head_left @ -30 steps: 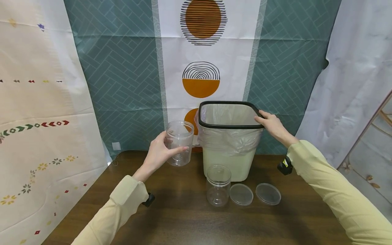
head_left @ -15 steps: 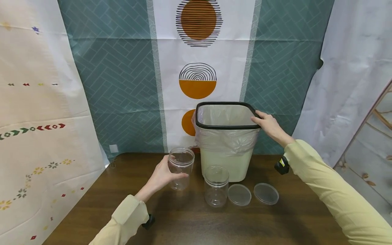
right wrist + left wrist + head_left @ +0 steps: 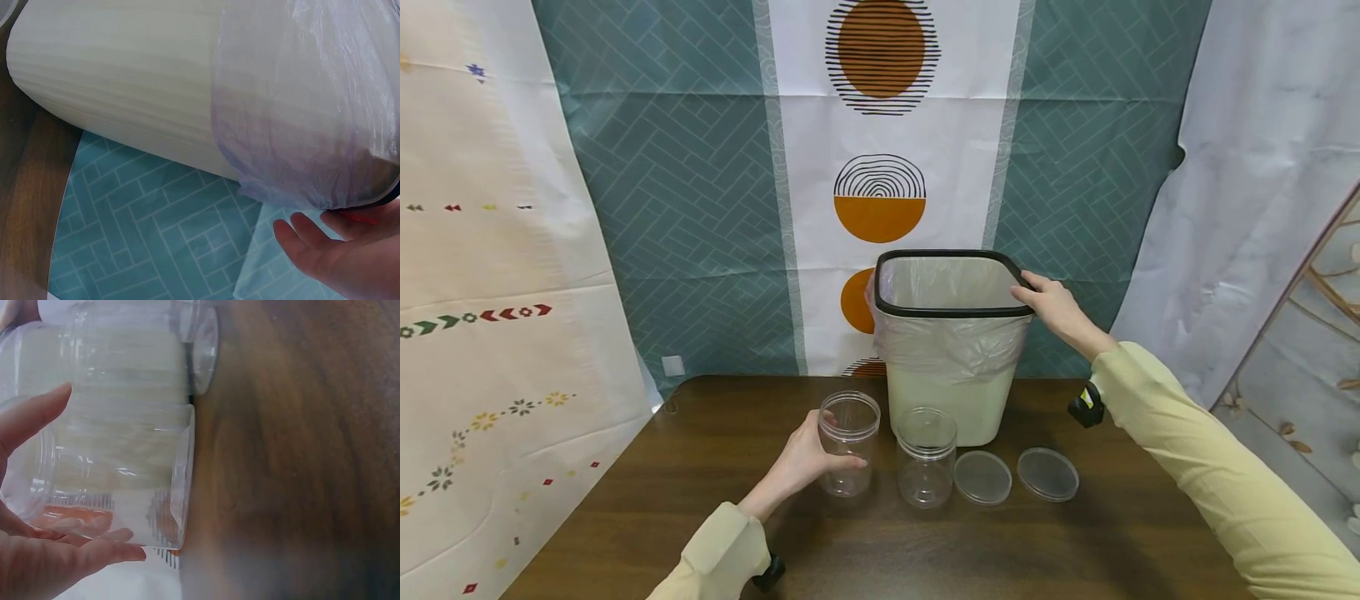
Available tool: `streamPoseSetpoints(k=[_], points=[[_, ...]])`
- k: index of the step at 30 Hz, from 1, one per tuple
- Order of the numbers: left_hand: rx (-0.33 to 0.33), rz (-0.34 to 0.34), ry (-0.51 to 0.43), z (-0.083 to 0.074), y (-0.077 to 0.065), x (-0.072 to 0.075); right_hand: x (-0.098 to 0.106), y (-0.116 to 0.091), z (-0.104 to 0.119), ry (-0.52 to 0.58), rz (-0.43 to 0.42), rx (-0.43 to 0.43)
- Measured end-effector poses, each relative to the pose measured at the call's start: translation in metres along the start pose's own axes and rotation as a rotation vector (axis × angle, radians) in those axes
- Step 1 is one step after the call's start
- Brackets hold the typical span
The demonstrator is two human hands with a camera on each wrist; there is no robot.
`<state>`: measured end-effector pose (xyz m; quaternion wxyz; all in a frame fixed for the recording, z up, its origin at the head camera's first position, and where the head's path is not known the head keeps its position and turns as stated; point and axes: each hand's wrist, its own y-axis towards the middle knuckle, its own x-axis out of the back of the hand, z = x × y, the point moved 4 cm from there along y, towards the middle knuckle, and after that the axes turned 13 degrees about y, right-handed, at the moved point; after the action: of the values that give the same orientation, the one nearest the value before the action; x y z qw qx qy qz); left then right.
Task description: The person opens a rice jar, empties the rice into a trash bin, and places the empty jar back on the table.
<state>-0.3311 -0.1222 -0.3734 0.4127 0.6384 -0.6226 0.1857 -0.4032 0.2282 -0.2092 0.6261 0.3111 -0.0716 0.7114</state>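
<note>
My left hand (image 3: 808, 457) holds a clear plastic jar (image 3: 848, 478) upright, thumb on the near side and fingers round the back. The jar has no lid, and its base is at the tabletop or very close above it. Right beside it stands a second open clear jar (image 3: 925, 482). At the back, a pale green trash bin (image 3: 951, 408) with a black rim carries a thin translucent liner (image 3: 955, 346). My right hand (image 3: 1054, 310) grips the rim's right corner, its thumb over the edge. Outside the bin, its other fingers (image 3: 297, 240) stay loosely extended.
Two clear round lids lie flat in front of the bin, a left lid (image 3: 982, 477) and a right lid (image 3: 1048, 474). All stand on a dark brown wooden table (image 3: 880, 550). A patterned curtain (image 3: 715, 217) hangs behind it.
My left hand has lowered its jar from beside the bin's upper part down to the tabletop, next to the second jar. The right hand keeps its place on the bin rim.
</note>
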Motion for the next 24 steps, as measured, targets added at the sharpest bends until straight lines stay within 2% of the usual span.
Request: streamPoseSetpoints(k=[13,24], points=[[-0.036,0.010,-0.021,0.008,-0.004,-0.015,-0.002,0.000,0.001,0.011,0.011,0.011],[-0.027,0.045,-0.069,0.010,-0.007,-0.018,-0.001,-0.001,0.001,-0.006,0.000,0.004]])
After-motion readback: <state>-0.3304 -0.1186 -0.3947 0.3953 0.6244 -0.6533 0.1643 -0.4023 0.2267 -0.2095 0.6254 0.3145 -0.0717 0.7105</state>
